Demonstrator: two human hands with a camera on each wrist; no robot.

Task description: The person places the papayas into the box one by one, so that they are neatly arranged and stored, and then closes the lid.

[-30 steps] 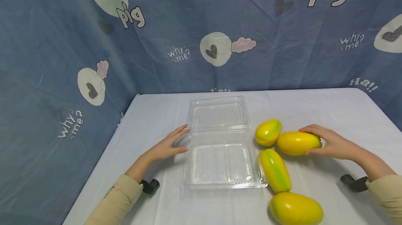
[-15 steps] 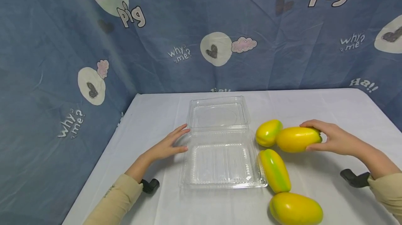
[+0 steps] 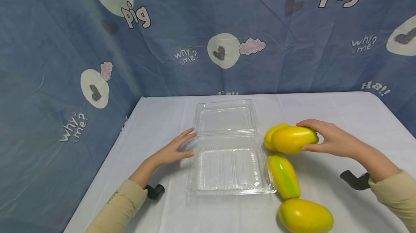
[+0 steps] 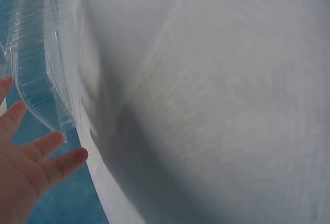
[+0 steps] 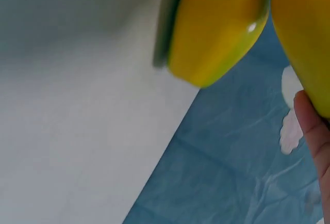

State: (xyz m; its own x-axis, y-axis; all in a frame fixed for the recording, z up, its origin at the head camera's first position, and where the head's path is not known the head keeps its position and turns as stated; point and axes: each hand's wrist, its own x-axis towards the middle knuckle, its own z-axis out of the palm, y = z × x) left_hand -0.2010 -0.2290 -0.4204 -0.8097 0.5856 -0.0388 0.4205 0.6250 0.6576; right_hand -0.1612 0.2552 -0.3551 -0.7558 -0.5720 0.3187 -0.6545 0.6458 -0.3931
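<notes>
White table [image 3: 201, 215], held yellow fruit [image 3: 290, 139]

See-through container [image 3: 234, 192] sits open mid-table. Held one's just right of it, looks lifted, right hand [image 3: 329, 139] pinching one end; left hand [image 3: 171, 152] spread, gripping nothing. Guessing carry step; next needs clearing the neighbouring fruit [image 3: 269, 139].

"pig"; "why me?"; "Ha!!" on curtain [image 3: 182, 20]

the left hand [image 4: 23, 175], fingers spread, is beside a clear plastic container [image 4: 38, 74] and white cloth [image 4: 232, 90].
</notes>
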